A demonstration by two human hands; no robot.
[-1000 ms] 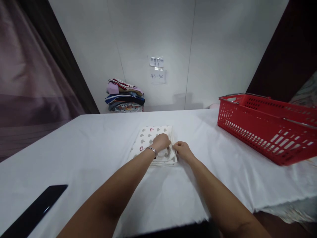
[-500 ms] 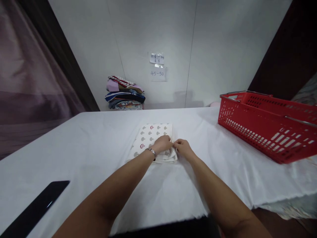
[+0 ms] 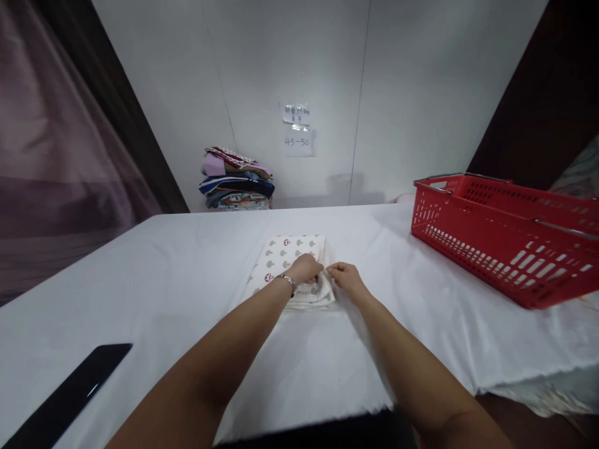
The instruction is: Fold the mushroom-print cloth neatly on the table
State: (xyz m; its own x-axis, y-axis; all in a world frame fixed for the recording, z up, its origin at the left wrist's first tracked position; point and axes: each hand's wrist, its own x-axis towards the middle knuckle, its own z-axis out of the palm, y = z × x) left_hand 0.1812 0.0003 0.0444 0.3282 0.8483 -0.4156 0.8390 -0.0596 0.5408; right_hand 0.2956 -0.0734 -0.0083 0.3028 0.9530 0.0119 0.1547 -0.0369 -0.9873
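A folded white cloth with a grey and red mushroom print (image 3: 285,259) lies in the middle of the white-covered table (image 3: 163,280). My left hand (image 3: 306,269), with a bracelet at the wrist, rests on the cloth's right part with fingers curled and pinched on its edge. My right hand (image 3: 344,278) sits just to the right, fingers closed in a pinch on the same right edge of the cloth. The two hands almost touch.
A red plastic basket (image 3: 505,234) stands at the right of the table. A stack of folded clothes (image 3: 236,181) sits at the far edge by the wall, below two paper notes (image 3: 297,128). A black flat object (image 3: 65,399) lies at the near left.
Both hands stay on the cloth's right edge with only small shifts; the view has bobbed slightly.
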